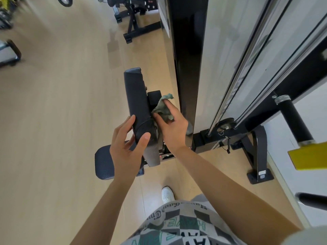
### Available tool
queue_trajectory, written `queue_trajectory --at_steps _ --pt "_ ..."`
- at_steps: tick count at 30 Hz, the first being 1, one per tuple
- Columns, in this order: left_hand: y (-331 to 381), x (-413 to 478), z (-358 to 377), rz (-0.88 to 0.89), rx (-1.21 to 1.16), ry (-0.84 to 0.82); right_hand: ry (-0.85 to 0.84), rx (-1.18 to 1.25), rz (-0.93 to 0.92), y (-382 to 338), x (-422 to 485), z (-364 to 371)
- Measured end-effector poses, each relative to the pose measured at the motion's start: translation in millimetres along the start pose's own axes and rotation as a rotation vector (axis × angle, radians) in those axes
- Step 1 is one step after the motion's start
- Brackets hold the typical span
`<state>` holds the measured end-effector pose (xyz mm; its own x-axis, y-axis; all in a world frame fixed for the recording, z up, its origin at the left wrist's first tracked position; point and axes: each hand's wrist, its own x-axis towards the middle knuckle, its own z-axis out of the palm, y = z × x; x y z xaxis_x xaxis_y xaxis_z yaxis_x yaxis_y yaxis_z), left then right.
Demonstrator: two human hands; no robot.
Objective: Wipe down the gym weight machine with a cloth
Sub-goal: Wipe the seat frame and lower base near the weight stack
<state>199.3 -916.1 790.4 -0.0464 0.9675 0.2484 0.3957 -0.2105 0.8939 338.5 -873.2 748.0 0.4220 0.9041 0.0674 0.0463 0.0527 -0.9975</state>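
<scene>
The weight machine's black padded backrest [137,96] stands upright in the middle of the view, with its round seat pad [104,165] below on the left. My left hand [127,147] grips the top end of the backrest, thumb on its upper edge. Behind the pad, my right hand [172,126] holds a crumpled green cloth [163,107] against the back side of the backrest and its black bracket. The machine's tall black upright [187,59] rises just to the right of the cloth.
Chrome guide rods [235,85] and a black base frame [256,144] stand to the right. A black handle with a yellow part [307,156] sticks out at far right. Another black bench [134,20] stands at the back. Wooden floor lies open on the left.
</scene>
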Motion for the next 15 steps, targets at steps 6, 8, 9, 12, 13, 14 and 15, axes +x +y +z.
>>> queue_trajectory --at_steps 6,8,9,12,13,14,15 --pt "-1 0 -1 0.010 -0.010 -0.015 0.007 -0.018 0.070 14 7 10" --pt "-2 0 -2 0.019 -0.004 -0.022 -0.007 -0.018 0.068 18 9 9" --pt "-3 1 -3 0.026 0.002 -0.029 -0.010 -0.023 0.055 19 9 9" --pt "-5 3 -6 0.062 0.021 -0.055 -0.005 -0.037 0.010 24 9 8" --pt "-5 4 -7 0.066 0.024 -0.064 0.007 -0.050 -0.013 27 8 8" --pt "-5 4 -8 0.067 0.027 -0.073 0.019 -0.067 -0.034 28 8 9" --pt "-5 5 -10 0.067 0.028 -0.079 0.028 -0.077 -0.045 30 7 9"
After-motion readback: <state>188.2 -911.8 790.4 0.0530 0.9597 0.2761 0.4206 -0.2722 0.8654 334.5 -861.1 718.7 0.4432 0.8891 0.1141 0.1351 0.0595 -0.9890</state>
